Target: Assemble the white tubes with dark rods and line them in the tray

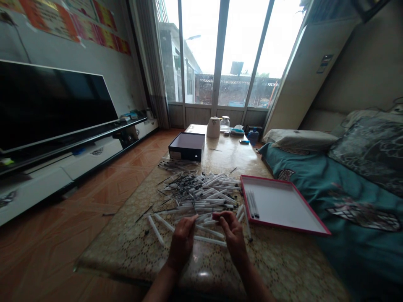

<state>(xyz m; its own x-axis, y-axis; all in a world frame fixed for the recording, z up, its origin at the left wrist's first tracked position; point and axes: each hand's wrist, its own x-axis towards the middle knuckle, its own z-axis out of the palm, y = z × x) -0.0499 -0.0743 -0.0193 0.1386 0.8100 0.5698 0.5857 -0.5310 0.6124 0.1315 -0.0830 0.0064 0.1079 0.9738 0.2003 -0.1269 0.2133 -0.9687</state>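
Note:
My left hand (183, 239) is closed in a pinch at the near side of the pile; a thin dark pen refill (194, 205) seems to rise from its fingertips. Just to the right, my right hand (231, 233) pinches something small and dark, mostly hidden by the fingers. In front of both hands lies a loose heap of white pen barrels (217, 180), mixed with dark refills (181, 184) and small black caps (231, 206). A few barrels lie apart, one pen barrel (155, 230) to the left. Several pens (252, 203) rest side by side in the red-rimmed box lid (286, 181).
Behind the heap stands a dark open box (185, 154). Farther back on the patterned table (126, 243) are a white kettle (213, 128), a glass jar (224, 124) and a tissue pack (237, 130). A bed with a teal cover (302, 163) borders the right side.

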